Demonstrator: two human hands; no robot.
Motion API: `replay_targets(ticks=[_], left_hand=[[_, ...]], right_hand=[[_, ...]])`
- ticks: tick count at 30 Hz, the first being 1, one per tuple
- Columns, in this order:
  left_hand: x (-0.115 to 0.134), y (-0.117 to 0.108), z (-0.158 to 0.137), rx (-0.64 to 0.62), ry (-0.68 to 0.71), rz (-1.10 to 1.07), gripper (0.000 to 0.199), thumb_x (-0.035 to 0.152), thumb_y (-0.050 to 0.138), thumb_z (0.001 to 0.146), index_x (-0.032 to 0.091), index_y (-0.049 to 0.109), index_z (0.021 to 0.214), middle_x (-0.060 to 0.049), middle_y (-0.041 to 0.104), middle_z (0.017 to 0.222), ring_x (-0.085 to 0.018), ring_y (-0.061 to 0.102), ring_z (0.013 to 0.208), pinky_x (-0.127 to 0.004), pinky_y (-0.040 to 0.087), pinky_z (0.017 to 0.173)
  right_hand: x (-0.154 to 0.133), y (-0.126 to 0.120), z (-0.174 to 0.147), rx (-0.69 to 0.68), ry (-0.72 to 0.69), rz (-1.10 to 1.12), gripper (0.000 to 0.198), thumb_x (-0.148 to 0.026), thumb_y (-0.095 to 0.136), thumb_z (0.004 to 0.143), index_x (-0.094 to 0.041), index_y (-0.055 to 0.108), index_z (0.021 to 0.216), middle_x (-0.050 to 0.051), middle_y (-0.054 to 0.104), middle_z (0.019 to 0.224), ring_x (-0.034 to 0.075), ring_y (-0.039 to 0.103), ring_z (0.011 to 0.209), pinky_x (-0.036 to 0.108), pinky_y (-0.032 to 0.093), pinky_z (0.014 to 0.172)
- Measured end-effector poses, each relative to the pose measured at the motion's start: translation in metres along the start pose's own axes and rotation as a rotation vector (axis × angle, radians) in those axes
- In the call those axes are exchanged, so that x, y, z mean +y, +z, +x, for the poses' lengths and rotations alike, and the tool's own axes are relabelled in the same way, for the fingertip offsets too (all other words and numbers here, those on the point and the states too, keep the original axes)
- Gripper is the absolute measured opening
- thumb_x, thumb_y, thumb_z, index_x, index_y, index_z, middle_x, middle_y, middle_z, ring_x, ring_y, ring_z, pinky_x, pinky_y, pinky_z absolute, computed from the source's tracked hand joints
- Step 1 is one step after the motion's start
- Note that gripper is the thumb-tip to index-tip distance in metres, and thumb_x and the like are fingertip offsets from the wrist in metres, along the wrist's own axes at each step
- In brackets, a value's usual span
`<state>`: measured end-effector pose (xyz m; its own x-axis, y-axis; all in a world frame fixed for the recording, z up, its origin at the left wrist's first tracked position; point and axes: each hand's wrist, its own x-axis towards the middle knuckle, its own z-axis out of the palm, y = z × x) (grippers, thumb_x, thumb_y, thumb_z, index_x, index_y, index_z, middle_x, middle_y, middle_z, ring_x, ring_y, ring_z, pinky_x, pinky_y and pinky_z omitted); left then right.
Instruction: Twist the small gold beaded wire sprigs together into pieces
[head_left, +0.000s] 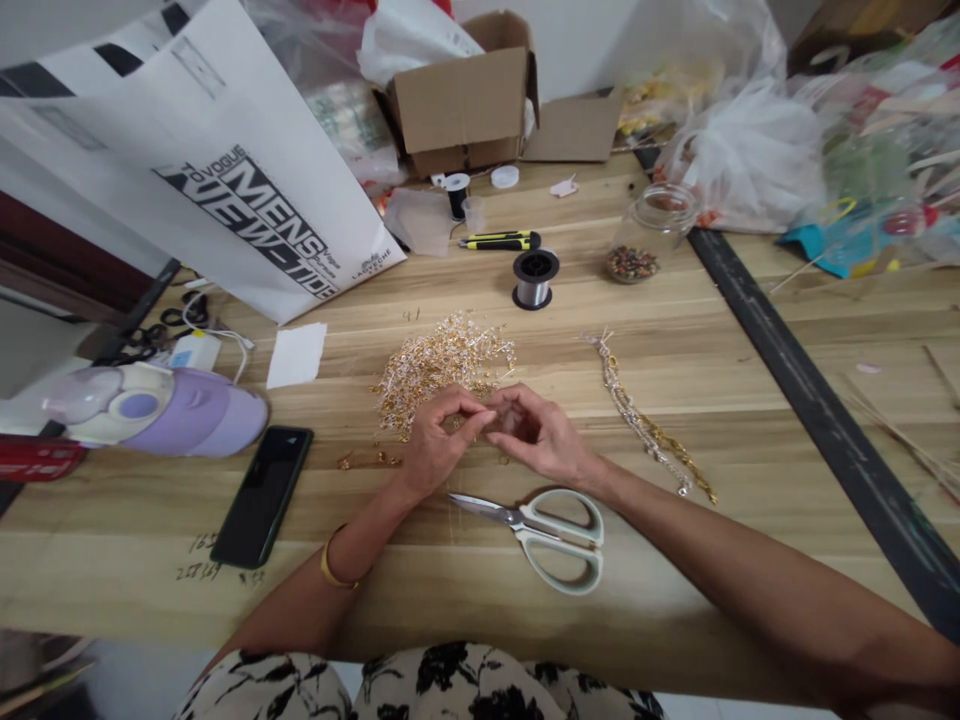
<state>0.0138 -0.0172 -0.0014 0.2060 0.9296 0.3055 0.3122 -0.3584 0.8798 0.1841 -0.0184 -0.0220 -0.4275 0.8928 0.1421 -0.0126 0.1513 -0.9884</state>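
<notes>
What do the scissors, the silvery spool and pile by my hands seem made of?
Scissors: shiny grey blades suggest steel; smooth, pale handles suggest plastic. Spool: smooth black flanges, likely plastic; its silvery winding could be wire or clear line. Pile: glinting gold and pale bits, perhaps metal or coated plastic; too small to tell.

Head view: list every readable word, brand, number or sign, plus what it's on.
"TO VOGUE": white bag
"MENS": same bag
"NEW-TIDE": same bag
"258369": handwritten on the table, near the phone
"165": above that number, last digit unsure
Too small or blurred: the bag's fine print, the marks right of "258369", and the faint marks above the bead pile.
</notes>
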Motion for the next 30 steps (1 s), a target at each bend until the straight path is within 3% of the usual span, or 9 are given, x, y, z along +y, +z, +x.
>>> replay_targets(ticks=[11,30], left_hand=[[-0.0030,0.0007,0.0001,-0.034,0.046,0.047,0.013,0.022,0.065,0.079,0.016,0.063,0.067,-0.002,0.061,0.069,-0.014,0.056,0.069,-0.029,0.044,0.068],[-0.0026,-0.0020,0.0011,-0.042,0.066,0.183,0.018,0.024,0.061,0.082,0.016,0.059,0.067,-0.002,0.060,0.068,-0.014,0.055,0.068,-0.028,0.043,0.067]], right_hand=[[0.0027,-0.0010,0.0018,0.056,-0.021,-0.085,0.009,-0.024,0.059,0.083,-0.016,0.057,0.086,-0.004,0.049,0.061,0.008,0.042,0.054,0.021,0.034,0.050],[0.0028,-0.0008,0.0026,0.076,-0.004,-0.153,0.016,-0.031,0.056,0.085,-0.017,0.058,0.079,-0.003,0.046,0.060,0.010,0.040,0.053,0.022,0.032,0.049]])
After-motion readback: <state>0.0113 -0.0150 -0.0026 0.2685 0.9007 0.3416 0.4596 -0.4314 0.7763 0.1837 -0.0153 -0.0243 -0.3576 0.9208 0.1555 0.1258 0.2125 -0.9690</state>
